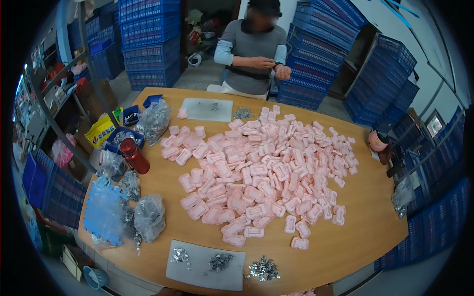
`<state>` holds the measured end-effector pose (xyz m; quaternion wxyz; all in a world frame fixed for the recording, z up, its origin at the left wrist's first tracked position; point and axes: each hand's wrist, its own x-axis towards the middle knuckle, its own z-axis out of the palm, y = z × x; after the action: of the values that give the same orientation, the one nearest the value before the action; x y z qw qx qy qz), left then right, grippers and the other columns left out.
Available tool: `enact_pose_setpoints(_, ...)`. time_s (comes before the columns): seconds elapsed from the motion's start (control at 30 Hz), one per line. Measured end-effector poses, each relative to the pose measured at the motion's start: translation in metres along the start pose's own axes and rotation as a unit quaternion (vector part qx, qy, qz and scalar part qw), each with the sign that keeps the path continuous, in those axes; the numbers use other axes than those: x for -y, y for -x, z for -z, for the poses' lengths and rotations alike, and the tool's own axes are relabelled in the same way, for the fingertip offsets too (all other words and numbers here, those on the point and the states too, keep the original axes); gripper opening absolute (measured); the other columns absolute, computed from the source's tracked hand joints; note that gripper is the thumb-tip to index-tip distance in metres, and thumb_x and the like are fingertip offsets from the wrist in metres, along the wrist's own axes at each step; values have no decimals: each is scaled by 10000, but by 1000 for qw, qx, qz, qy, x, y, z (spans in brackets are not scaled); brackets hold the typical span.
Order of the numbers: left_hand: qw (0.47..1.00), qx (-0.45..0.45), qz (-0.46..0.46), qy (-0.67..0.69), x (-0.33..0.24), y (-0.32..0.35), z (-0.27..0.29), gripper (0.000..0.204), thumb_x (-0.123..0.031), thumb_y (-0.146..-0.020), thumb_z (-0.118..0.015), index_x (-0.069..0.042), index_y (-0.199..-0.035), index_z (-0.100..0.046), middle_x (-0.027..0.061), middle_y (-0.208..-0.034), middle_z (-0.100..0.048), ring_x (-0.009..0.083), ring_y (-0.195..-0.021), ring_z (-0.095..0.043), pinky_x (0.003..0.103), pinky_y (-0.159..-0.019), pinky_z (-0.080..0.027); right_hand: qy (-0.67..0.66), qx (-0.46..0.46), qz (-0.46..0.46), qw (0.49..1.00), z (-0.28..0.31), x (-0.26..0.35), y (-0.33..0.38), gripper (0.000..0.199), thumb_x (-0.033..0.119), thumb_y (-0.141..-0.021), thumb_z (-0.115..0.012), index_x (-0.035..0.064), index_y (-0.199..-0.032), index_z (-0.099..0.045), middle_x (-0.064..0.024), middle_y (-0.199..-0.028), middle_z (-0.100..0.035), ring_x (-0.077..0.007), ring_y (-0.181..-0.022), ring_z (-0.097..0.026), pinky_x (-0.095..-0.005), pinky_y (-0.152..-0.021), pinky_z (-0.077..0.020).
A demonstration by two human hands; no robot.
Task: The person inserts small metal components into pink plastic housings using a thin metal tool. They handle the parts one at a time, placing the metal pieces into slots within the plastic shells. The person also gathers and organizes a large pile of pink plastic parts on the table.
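Observation:
Neither of my hands can be made out; only small dark slivers show at the bottom edge, too cut off to identify. Closest to me on the table lies a white rectangular mat (197,278) bearing a small pile of shiny silver pieces (180,255) and a darker grey pile of small metal parts (220,262). Just right of the mat is another heap of silver pieces (263,269). A broad heap of pale pink, block-shaped plastic pieces (266,170) covers the middle of the wooden table (345,256). A few more pink pieces peek in at the bottom edge.
Across the table a person (256,54) holds both hands together. Before them lies another white mat (197,109). Along the left stand a red bottle (134,157), plastic bags of metal parts (149,217), a blue foam mat (101,212) and blue bins (123,137). Blue crates (316,54) are stacked behind.

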<state>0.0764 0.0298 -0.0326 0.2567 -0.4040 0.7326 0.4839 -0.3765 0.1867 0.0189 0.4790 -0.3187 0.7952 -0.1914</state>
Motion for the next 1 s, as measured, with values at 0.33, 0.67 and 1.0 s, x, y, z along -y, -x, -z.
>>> enact_pose_setpoints(0.33, 950, 292, 111, 21, 37, 49, 57, 643, -582, -981, -489, -60, -1330, -626, 247, -1291, -653, 371, -1274, -576, 452, -1087, -419, 17, -106, -6, 994, -72, -8, -3, 419, 395, -906, -684, 74, -1174, -695, -128, -1086, -722, -304, -949, -689, -464, -843, -540)
enact_pose_setpoints(0.67, 990, 45, -101, 87, -8, 3, 69, 681, -529, -858, -726, -137, -1394, -573, 145, -1385, -599, 318, -1311, -532, 454, -1111, -416, 29, -185, -19, 982, -186, -95, 34, 404, 377, -894, -689, 79, -1166, -702, -132, -1092, -719, -316, -968, -685, -476, -855, -535)
enact_pose_setpoints(1.0, 978, 144, -56, 141, -31, -41, 88, 778, -502, -801, -800, -120, -1421, -527, 149, -1416, -557, 317, -1317, -514, 453, -1113, -409, 72, -267, 20, 961, -225, -144, 9, 390, 360, -882, -694, 85, -1158, -709, -136, -1099, -716, -328, -986, -682, -488, -867, -529)
